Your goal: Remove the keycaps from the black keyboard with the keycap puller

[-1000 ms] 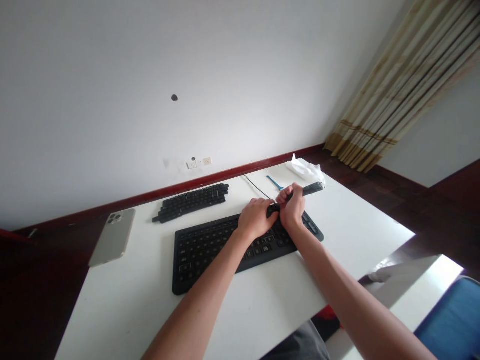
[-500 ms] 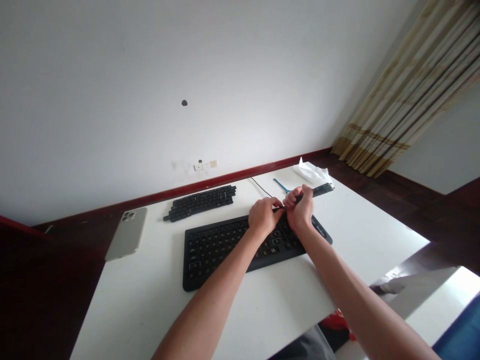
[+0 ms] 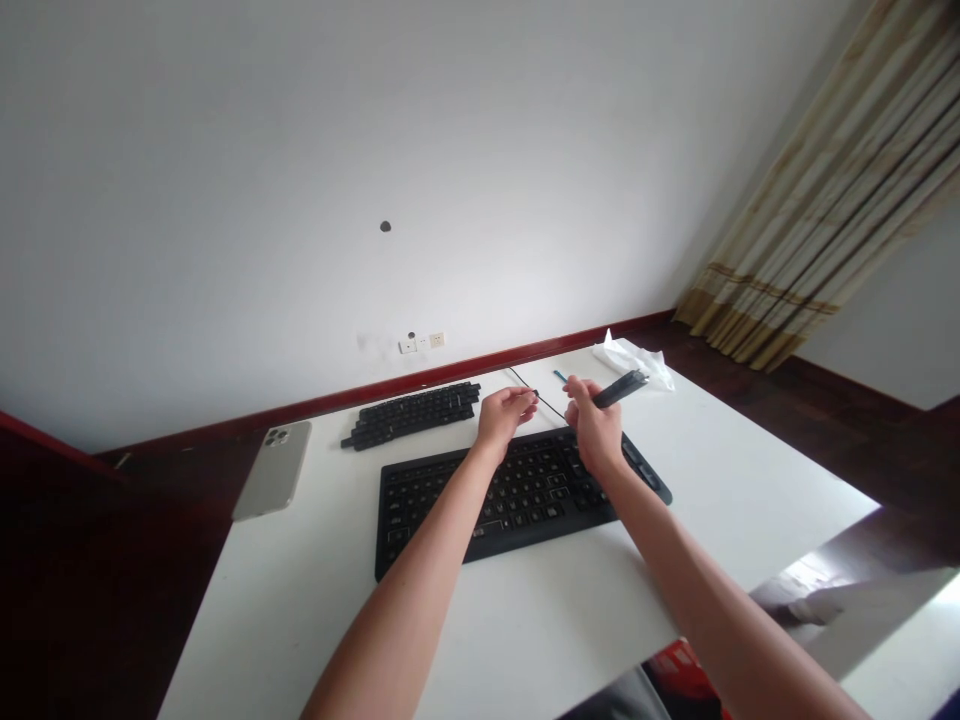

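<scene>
So the big change is that the hands have come apart: a moment ago they were bunched together over the keyboard, and now there's a clear gap between them. The left hand [image 3: 506, 415] is raised with its fingers curled in, and the fingertips [image 3: 528, 396] sit right by a thin black wire [image 3: 550, 402]. Something dark may be pinched there, but it's too small to say for sure, so I can't tell if that hand is really holding anything. The right hand [image 3: 592, 428] is closed around a slim black stick [image 3: 621, 388], which pokes out past the thumb side and tilts up and away toward the back of the counter [image 3: 262, 610]. Both hands are up in the air just above the far edge of a black full-size keyboard [image 3: 510, 500], not touching it as far as I can see. The wire runs back from between them across the white top. Further left there's a shorter stepped black block of keys [image 3: 411, 415], and past that a silver phone [image 3: 271, 470] lying with its cameras facing up. Over on the right, near the back edge, are a small blue-green item [image 3: 559, 375] and a crumpled white plastic bag [image 3: 634, 362], both just beyond the stick's tip
</scene>
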Available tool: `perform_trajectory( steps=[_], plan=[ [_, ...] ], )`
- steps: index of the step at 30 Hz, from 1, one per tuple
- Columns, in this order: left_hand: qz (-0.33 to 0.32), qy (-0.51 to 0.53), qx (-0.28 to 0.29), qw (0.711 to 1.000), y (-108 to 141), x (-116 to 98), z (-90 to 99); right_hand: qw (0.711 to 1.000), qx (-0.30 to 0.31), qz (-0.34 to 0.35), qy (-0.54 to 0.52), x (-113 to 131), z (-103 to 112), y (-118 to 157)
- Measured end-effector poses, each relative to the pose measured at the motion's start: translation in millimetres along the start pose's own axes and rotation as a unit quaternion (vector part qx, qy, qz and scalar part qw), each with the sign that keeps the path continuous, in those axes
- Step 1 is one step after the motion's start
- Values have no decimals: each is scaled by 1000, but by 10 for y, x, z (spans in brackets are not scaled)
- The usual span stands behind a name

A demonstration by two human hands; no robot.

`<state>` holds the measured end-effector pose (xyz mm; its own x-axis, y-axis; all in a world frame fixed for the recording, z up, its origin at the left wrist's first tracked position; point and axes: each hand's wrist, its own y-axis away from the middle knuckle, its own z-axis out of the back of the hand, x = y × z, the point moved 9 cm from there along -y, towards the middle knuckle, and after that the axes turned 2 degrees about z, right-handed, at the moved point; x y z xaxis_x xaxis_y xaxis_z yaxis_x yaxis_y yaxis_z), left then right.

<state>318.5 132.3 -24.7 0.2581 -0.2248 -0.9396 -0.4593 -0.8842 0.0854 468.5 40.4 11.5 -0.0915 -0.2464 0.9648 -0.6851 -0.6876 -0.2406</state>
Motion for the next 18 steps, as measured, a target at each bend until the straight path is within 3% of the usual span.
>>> perform_trajectory(
  steps=[3,5,7,13,18],
  plan=[
    [10,36,-9,999,-10,10,35,989,84,60,103,137,-147,-128],
    [14,54,-20,998,-21,16,64,964,161,102,183,205,-295,-239],
    [16,68,-35,997,-29,22,96,939,194,131,252,239,-351,-410],
    [17,78,-44,996,-17,27,100,908,129,150,368,170,-33,-1118],
    [16,73,-27,997,-10,23,52,891,161,110,409,-207,124,-1285]
  ],
)
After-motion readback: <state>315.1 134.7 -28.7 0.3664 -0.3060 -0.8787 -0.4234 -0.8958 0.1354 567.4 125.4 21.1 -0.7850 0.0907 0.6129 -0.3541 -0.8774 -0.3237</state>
